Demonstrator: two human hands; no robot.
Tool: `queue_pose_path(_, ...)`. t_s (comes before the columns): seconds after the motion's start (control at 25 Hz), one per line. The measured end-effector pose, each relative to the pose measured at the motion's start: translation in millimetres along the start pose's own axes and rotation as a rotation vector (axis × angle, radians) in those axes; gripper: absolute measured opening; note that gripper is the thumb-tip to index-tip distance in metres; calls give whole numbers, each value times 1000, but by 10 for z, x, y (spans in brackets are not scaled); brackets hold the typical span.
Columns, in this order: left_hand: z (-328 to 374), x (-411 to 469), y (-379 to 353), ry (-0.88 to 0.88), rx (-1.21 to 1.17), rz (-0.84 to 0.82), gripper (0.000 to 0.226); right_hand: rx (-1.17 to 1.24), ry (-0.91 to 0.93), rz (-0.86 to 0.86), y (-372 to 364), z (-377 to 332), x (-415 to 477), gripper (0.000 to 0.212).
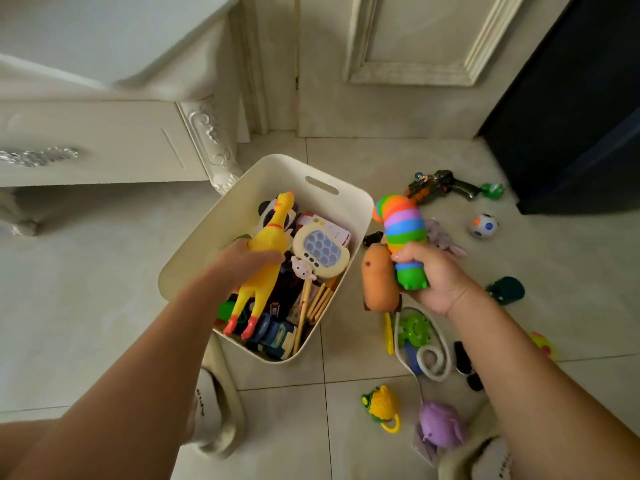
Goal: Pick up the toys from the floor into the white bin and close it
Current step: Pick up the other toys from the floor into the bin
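The white bin stands open on the tiled floor, partly filled with toys, among them a pop-button game and a panda toy. My left hand grips a yellow rubber chicken over the bin. My right hand holds a rainbow segmented slug toy just right of the bin. An orange-brown plush lies beside the bin. More toys lie on the floor: a toy gun, a spotted ball, a green frog toy, a purple plush and a yellow-green rattle. No lid is in view.
A cream ornate cabinet stands at the left, its carved leg close to the bin. A panelled door is behind, and dark furniture at the right. My socked feet in slippers are at the bottom.
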State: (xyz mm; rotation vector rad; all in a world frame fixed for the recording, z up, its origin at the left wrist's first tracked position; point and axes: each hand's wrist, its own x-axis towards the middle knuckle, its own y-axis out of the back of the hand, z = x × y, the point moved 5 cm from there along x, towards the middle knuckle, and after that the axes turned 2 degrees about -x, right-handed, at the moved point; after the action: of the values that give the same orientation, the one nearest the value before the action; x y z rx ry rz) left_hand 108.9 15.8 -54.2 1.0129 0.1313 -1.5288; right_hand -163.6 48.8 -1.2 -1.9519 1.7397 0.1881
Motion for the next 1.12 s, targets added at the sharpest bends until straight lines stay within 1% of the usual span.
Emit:
queue_pose_path(0.04,-36,25,63,-3,21,50,86,-10,30,-45,-139,-122,30,26)
queue_pose_path(0.12,-88,86,186,-31,59,153,85,-56,54,-119,-418,-241,140,16)
queue_pose_path(0.16,-78,106,246,-63,100,199,86,-78,51,-123,-521,-243,221,15)
queue_pose_path(0.24,-5,143,349,-152,272,292,86,-107,28,-84,-640,-185,404,21)
queue_pose_path(0.32,77,191,392,-280,435,386,86,-109,12,-53,-726,-107,556,17)
queue_pose_path(0.4,93,258,381,-387,511,462,85,-115,-11,-25,-762,-31,652,15)
queue_pose_path(0.48,-14,348,319,-400,619,446,74,-138,-24,1,-766,36,726,15)
queue_pose_path(0.52,-99,370,295,-354,654,411,67,-146,-32,6,-770,67,757,15)
queue_pose_path(0.56,-174,383,280,-307,657,393,62,-151,-42,12,-765,91,785,16)
queue_pose_path(0.6,-178,336,280,-304,625,423,58,-153,-49,22,-757,104,807,19)
queue_pose_path(0.64,-116,252,261,-355,558,490,53,-152,-58,33,-748,122,831,21)
queue_pose_path(0.68,-16,143,215,-423,435,516,47,-146,-69,38,-747,145,853,24)
queue_pose_path(0.72,81,53,121,-468,220,416,43,-139,-78,40,-757,171,865,25)
queue_pose_path(0.76,170,-27,-33,-450,-100,172,43,-138,-89,35,-778,196,868,24)
queue_pose_path(0.8,238,-112,-235,-362,-457,-133,46,-144,-98,21,-807,219,868,23)
queue_pose_path(0.84,261,-180,-409,-233,-688,-363,49,-158,-108,-3,-833,231,873,20)
queue_pose_path(0.88,254,-200,-498,-127,-830,-468,52,-179,-119,-43,-859,224,877,18)
queue_pose_path(0.92,215,-173,-505,-35,-908,-459,52,-211,-128,-85,-874,184,883,18)
queue_pose_path(0.96,137,-108,-475,50,-964,-384,51,-292,-121,-90,-842,117,924,21)
queue_pose_path(1.0,55,-52,-413,130,-1018,-283,48,-447,-90,-39,-770,16,994,25)
queue_pose_path(1.04,-41,22,-359,208,-1070,-189,45,-641,-44,55,-658,-96,1085,31)
queue_pose_path(1.08,-103,59,-315,257,-1106,-135,41,-834,0,165,-542,-208,1175,37)
queue_pose_path(1.12,-131,89,-292,279,-1122,-118,38,-997,18,253,-447,-286,1278,42)
